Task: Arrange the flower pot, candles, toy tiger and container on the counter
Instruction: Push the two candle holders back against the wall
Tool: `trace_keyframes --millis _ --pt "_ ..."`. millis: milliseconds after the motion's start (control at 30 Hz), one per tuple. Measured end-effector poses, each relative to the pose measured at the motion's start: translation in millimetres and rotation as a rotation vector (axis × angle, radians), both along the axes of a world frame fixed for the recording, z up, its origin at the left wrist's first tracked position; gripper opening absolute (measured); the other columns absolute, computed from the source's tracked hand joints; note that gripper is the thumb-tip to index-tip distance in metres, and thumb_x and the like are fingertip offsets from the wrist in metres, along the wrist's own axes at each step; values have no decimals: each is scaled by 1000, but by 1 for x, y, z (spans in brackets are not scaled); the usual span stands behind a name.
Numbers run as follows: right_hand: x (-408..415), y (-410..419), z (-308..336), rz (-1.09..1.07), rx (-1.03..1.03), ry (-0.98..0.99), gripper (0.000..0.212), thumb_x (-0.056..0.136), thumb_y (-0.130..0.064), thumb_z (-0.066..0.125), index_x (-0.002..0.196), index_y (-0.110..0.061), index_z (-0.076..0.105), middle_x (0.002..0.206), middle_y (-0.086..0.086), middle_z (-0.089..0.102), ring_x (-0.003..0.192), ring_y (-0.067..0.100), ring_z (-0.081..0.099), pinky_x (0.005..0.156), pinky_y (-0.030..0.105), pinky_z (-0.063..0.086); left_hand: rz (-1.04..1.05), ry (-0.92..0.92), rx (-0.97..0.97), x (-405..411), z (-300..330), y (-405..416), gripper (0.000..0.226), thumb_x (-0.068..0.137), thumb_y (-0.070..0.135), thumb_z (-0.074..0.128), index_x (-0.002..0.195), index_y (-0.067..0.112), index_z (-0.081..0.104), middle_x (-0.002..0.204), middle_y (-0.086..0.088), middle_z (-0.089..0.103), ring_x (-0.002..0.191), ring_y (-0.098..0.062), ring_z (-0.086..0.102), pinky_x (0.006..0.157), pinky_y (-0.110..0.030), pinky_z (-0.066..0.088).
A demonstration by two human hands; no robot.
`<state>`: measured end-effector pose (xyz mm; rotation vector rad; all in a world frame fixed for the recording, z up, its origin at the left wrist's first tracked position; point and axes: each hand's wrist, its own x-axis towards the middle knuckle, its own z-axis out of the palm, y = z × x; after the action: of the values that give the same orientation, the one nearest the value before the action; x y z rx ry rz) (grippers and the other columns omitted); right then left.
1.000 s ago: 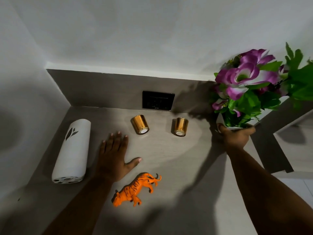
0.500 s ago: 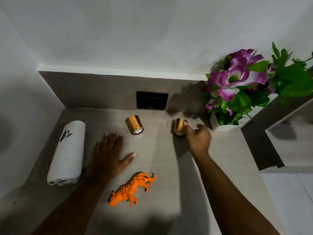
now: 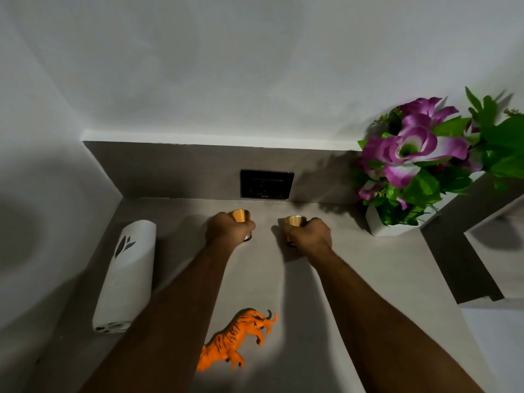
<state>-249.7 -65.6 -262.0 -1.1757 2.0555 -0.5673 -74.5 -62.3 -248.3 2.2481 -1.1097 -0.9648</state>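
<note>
Two gold candles lie on the grey counter [image 3: 354,279] near the back wall. My left hand [image 3: 228,229] is closed around the left candle [image 3: 241,215]. My right hand [image 3: 310,235] is closed around the right candle [image 3: 295,222]. The white flower pot [image 3: 381,226] with purple flowers and green leaves stands upright at the back right. An orange toy tiger [image 3: 236,340] lies on its side near the front, between my forearms. The white cylindrical container [image 3: 126,275] with a black leaf mark lies on its side at the left.
A black wall socket [image 3: 266,184] sits in the grey backsplash behind the candles. White walls close the counter at the back and left. On the right the counter ends at an edge [image 3: 465,279] with a lower surface beyond.
My right hand left the flower pot standing at the back right and closed on the right candle. My left hand lifted off the counter and closed on the left candle.
</note>
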Motion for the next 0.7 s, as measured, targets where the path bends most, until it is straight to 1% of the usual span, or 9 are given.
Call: trace_keyframes --millis 67,100,167,233,333,400,567,700 --pt "9 -5 3 19 -58 -53 55 69 -42 80 109 -10 61 102 7 65 87 23 59 72 33 52 -15 -22 -5 2 2 -1 53 70 39 77 109 7 59 90 -7 58 82 -26 56 72 -33 48" --pt "14 -8 4 26 -101 -81 56 67 -38 82 110 -10 61 105 8 66 90 25 61 75 33 53 -25 -41 -24 3 3 -1 53 69 39 78 108 9 58 89 -5 57 80 -24 55 70 -32 46" --pt "21 -14 8 46 -180 -117 58 66 -33 83 113 -8 60 110 10 67 97 27 63 78 32 51 -31 -41 -100 8 3 -3 55 66 35 81 109 13 55 96 -4 59 82 -22 55 69 -32 44" --pt "27 -19 7 80 -240 -115 55 68 -31 83 112 -8 60 112 11 67 99 29 62 79 31 49 -25 3 -210 12 1 -5 58 63 27 84 111 13 54 105 -6 63 88 -23 57 72 -30 44" --pt "33 -22 2 98 -306 -94 52 70 -27 84 112 -8 58 113 12 66 101 29 62 79 31 47 -27 34 -322 14 -5 -9 59 61 20 86 109 11 53 107 -10 65 91 -25 60 73 -30 45" --pt "36 -24 -3 93 -330 -93 54 70 -25 85 114 -10 57 116 11 65 103 28 61 83 33 48 -36 32 -342 16 -11 -11 58 62 21 87 109 11 53 108 -10 65 90 -23 57 74 -30 45" --pt "34 -25 -19 95 -346 -92 58 69 -25 86 117 -12 56 118 9 64 106 26 60 86 32 49 -99 3 -391 20 -21 -16 55 65 23 86 111 13 55 111 -10 67 100 -28 62 80 -32 49" --pt "29 -22 -27 69 -350 -114 57 70 -25 85 118 -15 55 119 7 64 107 24 60 90 35 51 -132 -1 -400 20 -24 -19 59 66 24 86 115 13 55 116 -10 67 104 -28 62 84 -36 51"
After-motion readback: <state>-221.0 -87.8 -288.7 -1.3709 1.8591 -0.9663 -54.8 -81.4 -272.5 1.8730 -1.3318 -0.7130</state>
